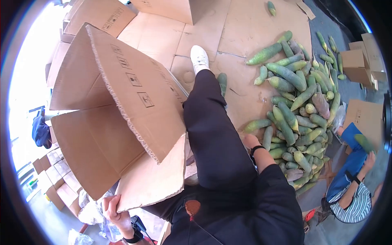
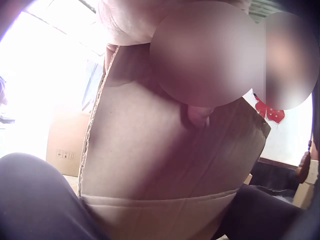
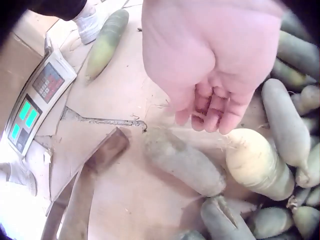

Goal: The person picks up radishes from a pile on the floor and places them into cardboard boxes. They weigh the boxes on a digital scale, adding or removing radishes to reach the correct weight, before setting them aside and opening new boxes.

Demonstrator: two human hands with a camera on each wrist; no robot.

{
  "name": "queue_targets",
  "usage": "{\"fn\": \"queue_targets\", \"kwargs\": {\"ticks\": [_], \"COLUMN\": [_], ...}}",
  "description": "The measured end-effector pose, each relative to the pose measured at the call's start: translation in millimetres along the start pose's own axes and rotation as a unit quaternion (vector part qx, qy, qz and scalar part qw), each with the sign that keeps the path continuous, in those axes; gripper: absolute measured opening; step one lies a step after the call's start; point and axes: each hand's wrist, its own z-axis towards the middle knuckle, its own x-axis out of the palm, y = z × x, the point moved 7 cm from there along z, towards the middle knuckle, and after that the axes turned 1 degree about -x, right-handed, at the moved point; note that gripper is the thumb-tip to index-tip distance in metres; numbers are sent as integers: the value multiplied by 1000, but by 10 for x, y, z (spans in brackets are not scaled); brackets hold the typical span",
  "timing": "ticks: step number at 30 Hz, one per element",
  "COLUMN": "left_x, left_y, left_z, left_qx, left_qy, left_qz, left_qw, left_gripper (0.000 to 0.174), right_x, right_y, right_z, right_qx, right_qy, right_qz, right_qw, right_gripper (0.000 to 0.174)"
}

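My left hand [image 1: 116,214] grips the edge of a flap [image 1: 157,177] of a large open cardboard box [image 1: 143,81], which stands tilted by my left leg. Seen from the left wrist, the inner face of the cardboard [image 2: 150,135] fills the middle, with a fingertip showing against it. My right hand [image 1: 250,141] hangs beside a heap of green radishes [image 1: 304,98]. In the right wrist view its fingers [image 3: 212,107] are loosely bent with nothing in them, close above a pale-ended radish [image 3: 255,162] and a grey-green radish [image 3: 185,162].
A scale [image 3: 40,97] with lit green displays stands on the left in the right wrist view. One radish [image 3: 109,42] lies apart near my shoe. Flattened cardboard [image 1: 212,36] covers the floor. Another person [image 1: 351,188] at the right holds a radish. More boxes [image 1: 100,18] stand ahead.
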Motion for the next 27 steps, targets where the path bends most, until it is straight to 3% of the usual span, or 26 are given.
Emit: {"fn": "queue_targets", "kwargs": {"ticks": [2,6,8,12,15,16,19,22,27], "left_x": [-7,-24,-50,-90,-111,-127,-131,-164,-204], "left_y": [-19,1,-4,-30,-24,-16,-28,-71,-100], "left_z": [15,17,28,34,34,33,32,46,85], "left_qx": [8,22,38,53,41,42,72,78,82], "left_qy": [-11,-23,-23,-42,-44,-48,-47,-55,-59], "left_qz": [-3,-10,-3,-13,-22,-26,-1,3,23], "left_qw": [1000,999,999,998,998,998,996,995,995], "left_gripper": [24,23,23,25,24,24,23,22,21], "right_x": [-318,-619,-794,-1279,-1809,-1997,-2662,-3555,-4643], "right_y": [-3,-10,-134,-99,198,328,801,1542,2463], "right_z": [-349,-730,-825,-1094,-1279,-1345,-1643,-2416,-3743], "right_qx": [68,62,51,42,-71,-72,-136,-220,-448], "right_qy": [-40,-60,-149,-196,-279,-284,-285,-332,-362], "right_qz": [80,112,187,244,365,363,468,548,550], "right_qw": [994,990,970,949,885,885,825,736,604], "right_gripper": [29,29,24,18,14,14,14,15,15]}}
